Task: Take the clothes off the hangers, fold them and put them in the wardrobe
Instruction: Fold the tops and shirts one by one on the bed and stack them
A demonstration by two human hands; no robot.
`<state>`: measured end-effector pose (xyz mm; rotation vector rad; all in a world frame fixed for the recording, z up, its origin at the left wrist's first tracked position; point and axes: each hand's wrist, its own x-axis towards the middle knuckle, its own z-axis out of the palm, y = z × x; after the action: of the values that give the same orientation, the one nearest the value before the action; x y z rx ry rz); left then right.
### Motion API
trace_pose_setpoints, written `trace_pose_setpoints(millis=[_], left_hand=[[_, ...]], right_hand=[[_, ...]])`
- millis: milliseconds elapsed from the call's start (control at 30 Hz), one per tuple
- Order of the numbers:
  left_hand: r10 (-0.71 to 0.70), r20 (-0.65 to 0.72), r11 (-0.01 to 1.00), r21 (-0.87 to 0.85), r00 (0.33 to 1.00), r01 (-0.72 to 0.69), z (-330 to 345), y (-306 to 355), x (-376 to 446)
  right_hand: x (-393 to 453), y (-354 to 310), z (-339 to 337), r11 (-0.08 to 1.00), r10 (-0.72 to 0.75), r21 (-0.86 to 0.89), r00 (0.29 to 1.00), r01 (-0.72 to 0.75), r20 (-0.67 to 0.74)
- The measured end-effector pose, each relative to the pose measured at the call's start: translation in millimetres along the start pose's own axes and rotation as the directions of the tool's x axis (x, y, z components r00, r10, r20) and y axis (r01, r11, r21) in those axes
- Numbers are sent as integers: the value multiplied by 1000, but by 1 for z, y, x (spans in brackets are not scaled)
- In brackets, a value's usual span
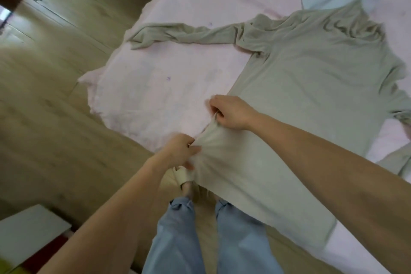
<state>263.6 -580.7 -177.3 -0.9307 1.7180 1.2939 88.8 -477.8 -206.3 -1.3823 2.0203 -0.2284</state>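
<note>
Head view: a person stands at the edge of a bed (155, 87) covered by a pale pink sheet, looking down at both bare arms.
Shirt: a pale grey-green long-sleeved shirt (300, 87) lies spread flat on the bed, its lower part hanging over the bed's near edge.
Sleeves: one sleeve (178, 34) stretches out to the left across the sheet; the other trails off on the right.
Left hand (180, 153): its grip is closed, pinching the bunched corner of the shirt's hem.
Right hand (231, 112): its grip is closed, pinching the shirt's side edge just above the left hand.
Fabric: pulled taut into creases between the two hands.
Floor (49, 100): light wood planks beside the bed.
Legs: light blue jeans (178, 229) below the hands.
</note>
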Motion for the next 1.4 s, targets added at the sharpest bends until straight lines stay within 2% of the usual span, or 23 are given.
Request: trace_pose_setpoints(millis=[67,100,133,233,300,433,533,633,700,733,767,833,900,933,1000,1100,1167,1267,1300,1333,1400], left_hand=[[-15,-71,987,-162,997,3,-7,-7,-4],[-15,-83,982,-189,996,-1,-8,-8,-6],[-3,-84,986,-166,996,-11,-9,-9,-7],[61,-25,996,63,998,-59,-7,-14,-9],[87,-26,989,126,996,-83,-8,-20,-9],[85,-110,994,81,990,-76,-15,-36,-8],[20,-122,999,29,992,-16,-18,-46,-3],[8,-93,968,251,996,16,-20,-41,3],[-14,-99,872,486,995,61,-25,-29,5],[-19,-122,811,579,992,86,-28,-22,5],[2,-167,757,645,986,107,-32,-12,4],[147,-306,690,713,941,124,-34,13,3],[384,-395,691,722,835,24,-24,51,8],[495,-384,689,720,779,-82,-15,70,14],[651,-272,622,726,708,-293,9,111,29],[746,-109,481,770,657,-419,48,159,64],[763,-29,390,817,645,-425,65,182,94],[768,63,254,884,637,-394,79,215,136],[773,72,233,892,630,-387,80,229,145],[775,67,230,896,628,-380,79,240,152],[771,69,210,911,633,-354,80,255,166]], right_hand=[[5,-16,4,998,-30,48,998,28,50],[7,-24,6,998,-32,58,996,27,89],[9,-30,8,999,-19,50,989,11,145],[13,-41,12,995,67,50,936,-90,346],[16,-45,10,986,78,105,919,-128,386],[21,-59,15,986,21,157,976,-56,215],[19,-62,31,991,14,128,985,-36,171],[11,-59,30,979,-12,201,992,-13,124],[3,-56,21,967,21,256,1000,-23,11],[-2,-52,17,959,80,279,993,-52,-92],[-8,-46,12,950,162,300,962,-90,-221],[-20,-27,0,916,340,360,821,-178,-459],[-37,2,-11,865,489,408,669,-291,-560],[-44,17,-14,842,536,406,631,-354,-562],[-58,48,-17,808,587,354,607,-470,-536],[-72,96,-17,772,617,257,591,-581,-519],[-78,129,-18,720,662,269,515,-640,-545],[-88,176,-22,600,749,356,346,-716,-566],[-90,188,-23,601,743,348,342,-720,-575],[-88,194,-25,639,712,311,388,-703,-586],[-89,205,-23,752,606,196,543,-629,-582]])
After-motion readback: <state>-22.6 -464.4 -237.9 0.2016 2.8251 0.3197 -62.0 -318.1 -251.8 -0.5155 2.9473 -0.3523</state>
